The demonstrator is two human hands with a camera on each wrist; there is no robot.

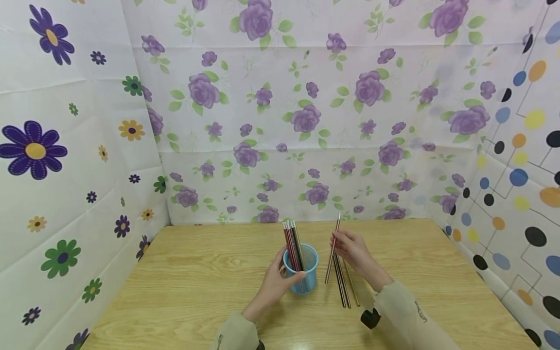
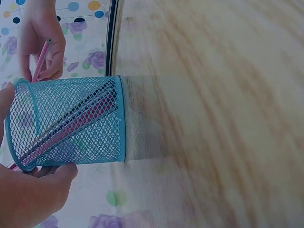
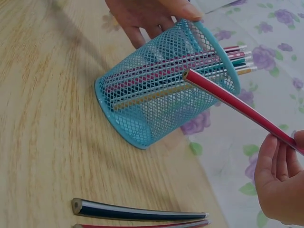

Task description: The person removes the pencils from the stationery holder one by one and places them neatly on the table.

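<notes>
A light blue mesh pencil cup [image 1: 311, 279] stands upright on the table. My left hand [image 1: 273, 283] grips it, thumb on the near side and fingers round the far left. Several pencils [image 1: 293, 248], red, dark and gold ones among them, lean inside the cup [image 2: 76, 121] with their eraser ends up. To the right of the cup, my right hand [image 1: 355, 250] pinches a red striped pencil [image 3: 232, 102] near its upper end. That pencil hangs steeply, its flat unsharpened end down and apart from the cup.
Under my right hand, several loose pencils [image 1: 341, 284] lie on the wooden table [image 1: 201, 282], among them a dark one [image 3: 137, 212]. A flowered cloth [image 1: 280, 107] hangs behind the table, with patterned cloths at both sides.
</notes>
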